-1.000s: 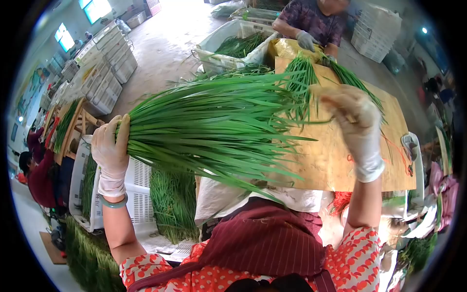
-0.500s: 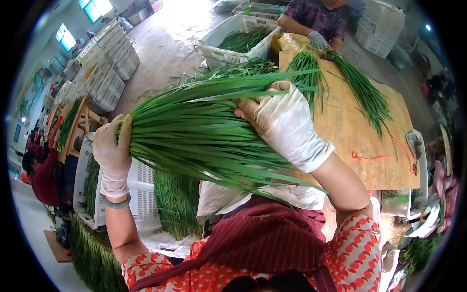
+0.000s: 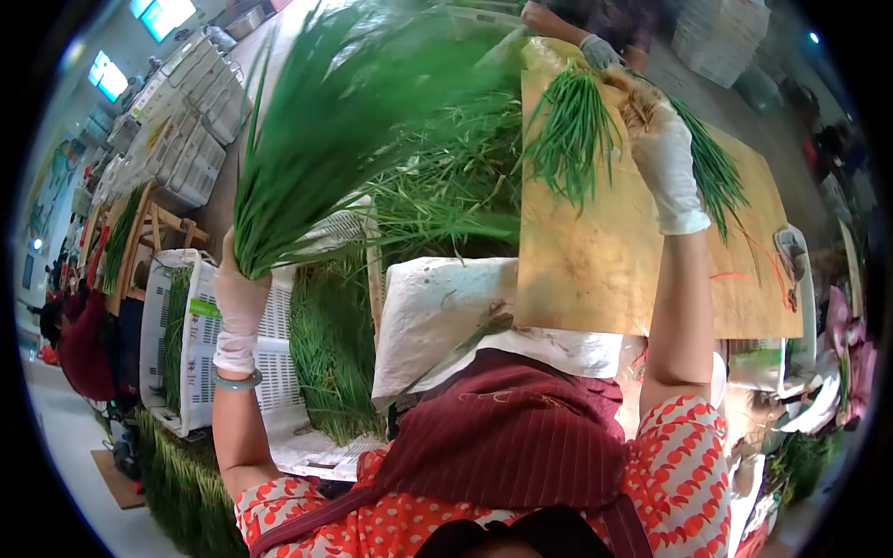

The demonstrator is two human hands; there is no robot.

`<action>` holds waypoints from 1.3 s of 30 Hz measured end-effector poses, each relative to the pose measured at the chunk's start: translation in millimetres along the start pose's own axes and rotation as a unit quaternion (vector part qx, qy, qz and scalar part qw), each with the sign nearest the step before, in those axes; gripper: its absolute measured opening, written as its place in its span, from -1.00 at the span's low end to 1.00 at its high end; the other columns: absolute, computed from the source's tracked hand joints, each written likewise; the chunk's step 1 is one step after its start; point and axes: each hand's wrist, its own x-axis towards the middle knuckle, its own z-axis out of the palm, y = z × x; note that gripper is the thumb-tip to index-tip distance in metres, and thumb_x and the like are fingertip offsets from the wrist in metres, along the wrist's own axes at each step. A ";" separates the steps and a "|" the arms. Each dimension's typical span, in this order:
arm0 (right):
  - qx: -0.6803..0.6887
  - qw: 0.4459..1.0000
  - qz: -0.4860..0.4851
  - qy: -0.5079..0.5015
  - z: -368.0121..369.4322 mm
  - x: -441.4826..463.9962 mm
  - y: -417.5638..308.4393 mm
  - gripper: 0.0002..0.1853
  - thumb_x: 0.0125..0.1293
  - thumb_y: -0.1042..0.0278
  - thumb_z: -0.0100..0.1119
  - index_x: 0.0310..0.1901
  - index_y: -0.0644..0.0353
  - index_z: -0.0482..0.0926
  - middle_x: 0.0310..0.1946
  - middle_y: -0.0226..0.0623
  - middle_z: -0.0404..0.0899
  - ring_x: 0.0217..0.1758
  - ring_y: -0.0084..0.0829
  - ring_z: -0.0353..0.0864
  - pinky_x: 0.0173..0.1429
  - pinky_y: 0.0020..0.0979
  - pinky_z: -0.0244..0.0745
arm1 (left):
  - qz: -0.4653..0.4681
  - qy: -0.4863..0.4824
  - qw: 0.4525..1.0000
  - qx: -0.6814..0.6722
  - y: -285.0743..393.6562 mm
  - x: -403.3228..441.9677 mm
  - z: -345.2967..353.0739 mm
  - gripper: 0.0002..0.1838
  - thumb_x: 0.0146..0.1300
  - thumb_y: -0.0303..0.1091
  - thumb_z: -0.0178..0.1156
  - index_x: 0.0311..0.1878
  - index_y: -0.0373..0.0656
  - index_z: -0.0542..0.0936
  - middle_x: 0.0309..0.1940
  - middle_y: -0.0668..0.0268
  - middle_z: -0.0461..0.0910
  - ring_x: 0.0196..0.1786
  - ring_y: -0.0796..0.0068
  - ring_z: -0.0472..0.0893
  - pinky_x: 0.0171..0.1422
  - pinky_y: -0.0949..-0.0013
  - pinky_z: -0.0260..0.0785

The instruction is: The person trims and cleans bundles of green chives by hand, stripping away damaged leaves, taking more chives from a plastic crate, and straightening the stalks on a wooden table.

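Observation:
In my gloved left hand (image 3: 244, 290) I grip the base of a big bunch of long green leaves (image 3: 344, 121); the leaves fan upward and are blurred by motion. My gloved right hand (image 3: 659, 139) is stretched out over the wooden board (image 3: 595, 270), its fingers near the top ends of two smaller bunches. One small green bunch (image 3: 571, 126) lies left of it, the other (image 3: 714, 172) partly behind it. Whether those fingers hold anything is hard to make out.
Loose leaves (image 3: 456, 177) are heaped left of the board. White crates (image 3: 200, 372) with greens stand at the left. A red string (image 3: 758, 265) lies on the board's right side. A co-worker's gloved hand (image 3: 600, 51) is beyond the board.
The big bunch has swung from lying sideways to pointing upward. My right hand has left its leaves and moved up and right over the board.

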 end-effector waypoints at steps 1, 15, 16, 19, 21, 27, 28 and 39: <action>-0.006 1.000 0.004 0.000 -0.7 -11.3 2.8 -0.77 0.24 0.29 0.14 -0.07 0.03 0.60 -0.35 -0.19 0.64 -0.23 -0.21 0.64 -0.09 -0.38 0.49 | 0.004 -0.004 1.000 -0.005 5.9 -3.1 1.7 -0.35 -0.06 -0.53 0.22 0.20 -0.07 0.34 -0.33 0.06 0.61 -0.27 -0.06 0.59 -0.25 0.20 0.44; 0.269 0.814 0.260 -0.443 -25.8 -100.5 -102.3 -0.47 0.16 0.24 0.19 0.18 0.21 0.40 0.00 -0.01 0.49 0.02 -0.10 0.48 0.16 -0.20 0.35 | -0.100 -0.095 0.966 -0.221 112.2 98.0 106.7 -0.56 -0.05 -0.52 0.17 -0.01 -0.27 0.46 -0.19 0.14 0.60 -0.24 0.29 0.60 -0.17 0.37 0.40; 0.171 0.896 0.222 -0.345 -22.0 -99.5 -103.5 -0.39 0.13 0.22 0.20 0.23 0.15 0.32 0.09 -0.05 0.37 0.10 -0.07 0.36 0.22 -0.15 0.24 | -0.097 -0.097 0.965 -0.224 121.2 107.5 110.3 -0.56 -0.05 -0.52 0.17 -0.01 -0.27 0.46 -0.19 0.14 0.60 -0.24 0.29 0.60 -0.17 0.37 0.40; -0.043 0.984 0.126 -0.118 -22.9 -98.8 -101.9 -0.22 0.05 0.17 0.23 0.33 0.02 0.16 0.29 -0.13 0.14 0.28 -0.01 0.13 0.35 -0.05 0.02 | -0.251 -0.247 0.881 -0.317 151.7 121.0 118.6 -0.64 -0.03 -0.53 0.15 -0.07 -0.25 0.47 -0.28 0.23 0.57 -0.36 0.43 0.55 -0.29 0.40 0.39; -0.132 0.988 0.049 -0.056 -33.6 -113.3 -113.3 -0.25 0.06 0.19 0.22 0.33 -0.04 0.19 0.26 -0.19 0.19 0.26 -0.09 0.18 0.33 -0.02 0.04 | -0.295 -0.224 0.804 -0.466 175.0 101.4 117.8 -0.79 0.04 -0.39 0.19 -0.24 -0.26 0.56 -0.42 0.32 0.52 -0.41 0.59 0.46 -0.45 0.49 0.28; 0.097 0.908 0.243 -0.327 2.8 -90.3 -114.4 -0.08 0.15 0.01 0.18 0.37 0.32 -0.09 0.23 0.12 0.22 0.23 0.00 0.30 0.28 -0.21 0.19 | -0.295 -0.282 0.727 -0.552 209.8 32.3 149.5 -0.71 0.06 -0.44 0.14 -0.10 -0.18 0.48 -0.30 0.37 0.50 -0.28 0.53 0.48 -0.24 0.40 0.37; 0.187 0.813 0.386 -0.394 14.5 -86.4 -112.2 -0.01 0.14 -0.01 0.22 0.37 0.36 -0.16 0.20 0.16 0.26 0.20 0.04 0.32 0.25 -0.30 0.25 | -0.293 -0.296 0.718 -0.558 214.3 15.6 160.9 -0.72 0.14 -0.42 0.10 -0.05 -0.18 0.46 -0.25 0.35 0.50 -0.24 0.53 0.49 -0.17 0.39 0.38; 0.624 0.420 0.609 -0.252 -14.4 -160.9 -42.3 -0.58 0.21 0.24 0.23 0.04 0.24 0.40 -0.16 -0.16 0.56 -0.18 -0.34 0.59 -0.10 -0.34 0.57 | -0.326 -0.553 0.580 -0.501 315.3 -20.5 77.3 -0.48 0.17 -0.34 0.24 0.14 -0.26 0.29 -0.21 0.33 0.51 -0.18 0.62 0.52 -0.17 0.55 0.38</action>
